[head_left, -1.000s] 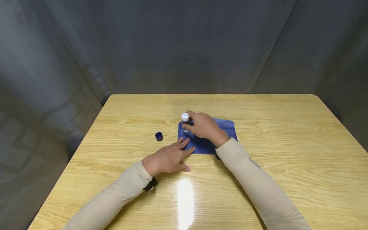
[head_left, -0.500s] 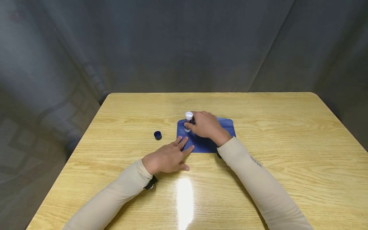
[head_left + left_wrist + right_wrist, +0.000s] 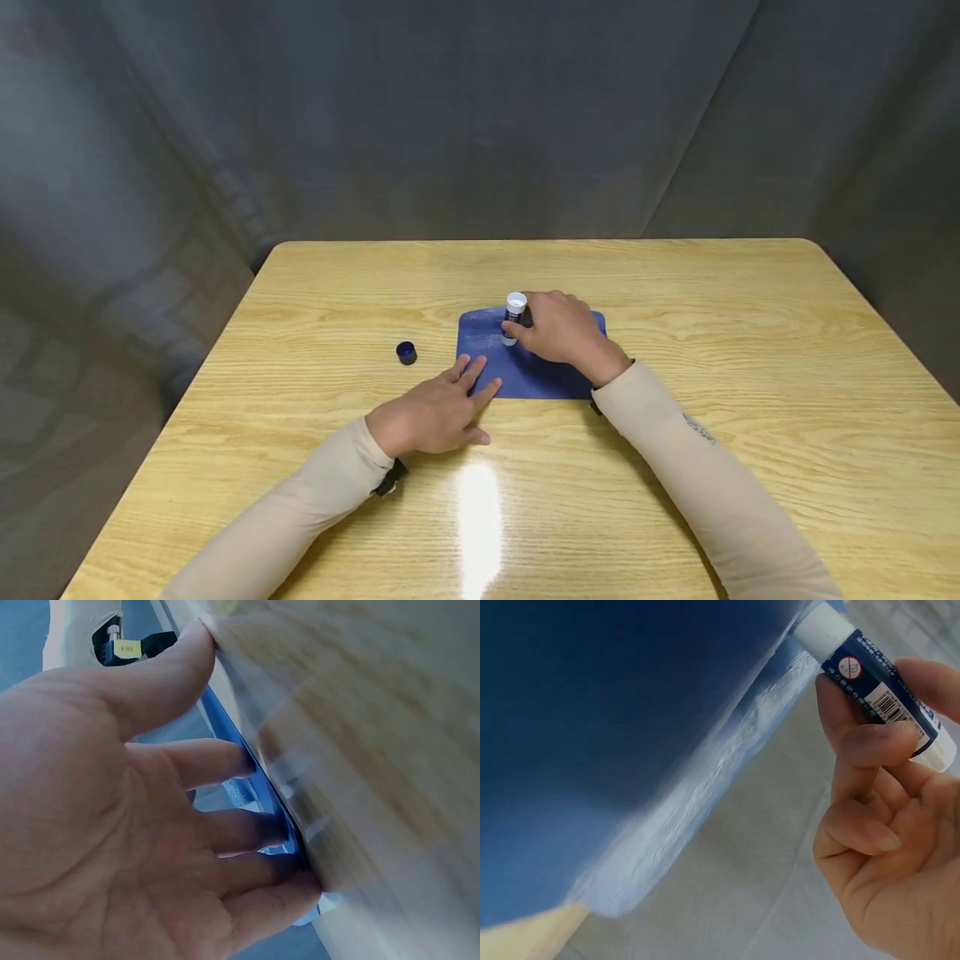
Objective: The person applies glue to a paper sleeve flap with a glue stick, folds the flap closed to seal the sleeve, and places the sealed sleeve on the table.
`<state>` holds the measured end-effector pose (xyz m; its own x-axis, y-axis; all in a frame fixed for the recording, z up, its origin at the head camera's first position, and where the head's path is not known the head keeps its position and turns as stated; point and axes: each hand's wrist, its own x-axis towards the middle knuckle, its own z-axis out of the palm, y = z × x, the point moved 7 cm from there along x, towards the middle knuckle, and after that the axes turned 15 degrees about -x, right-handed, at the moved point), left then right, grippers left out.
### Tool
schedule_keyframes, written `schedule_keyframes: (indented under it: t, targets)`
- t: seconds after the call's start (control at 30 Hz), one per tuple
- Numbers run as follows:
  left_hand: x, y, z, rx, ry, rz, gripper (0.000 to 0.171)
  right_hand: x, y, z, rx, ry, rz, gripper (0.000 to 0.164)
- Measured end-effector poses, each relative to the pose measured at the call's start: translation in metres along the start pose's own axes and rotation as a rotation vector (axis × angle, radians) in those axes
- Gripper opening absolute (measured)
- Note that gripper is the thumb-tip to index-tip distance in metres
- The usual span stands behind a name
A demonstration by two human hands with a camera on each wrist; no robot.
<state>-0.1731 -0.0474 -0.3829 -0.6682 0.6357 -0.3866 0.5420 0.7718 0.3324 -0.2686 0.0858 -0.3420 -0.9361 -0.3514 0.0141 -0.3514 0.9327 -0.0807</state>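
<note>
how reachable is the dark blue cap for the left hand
Probably yes: the left hand touches the blue envelope but grips nothing, the dark blue cap lies nearby, and nothing stands between them.

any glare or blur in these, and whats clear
Head view: white glare on the table, near side; left wrist view: table blurred, left hand fairly clear; right wrist view: glue stick fairly sharp, envelope dark at upper left.

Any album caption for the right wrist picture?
Right-hand grip holding a glue stick at the white-smeared flap of a blue envelope.
</note>
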Motion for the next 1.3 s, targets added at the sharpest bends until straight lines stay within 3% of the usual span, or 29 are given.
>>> schedule_keyframes:
  t: [0.5, 0.97, 1.3]
  targets:
    - [-0.001, -0.001, 0.002, 0.017, -0.019, -0.044, 0.075, -0.019, 0.032, -0.004, -0.025, 0.006, 0.0, 0.028]
    - [-0.002, 0.004, 0.002, 0.044, -0.033, -0.02, 0.074, -0.052, 0.077, -0.011, -0.043, -0.02, 0.055, 0.025]
    - [-0.003, 0.002, 0.003, 0.022, -0.011, -0.013, 0.074, -0.059, 0.091, -0.015, -0.055, -0.047, 0.095, 0.024]
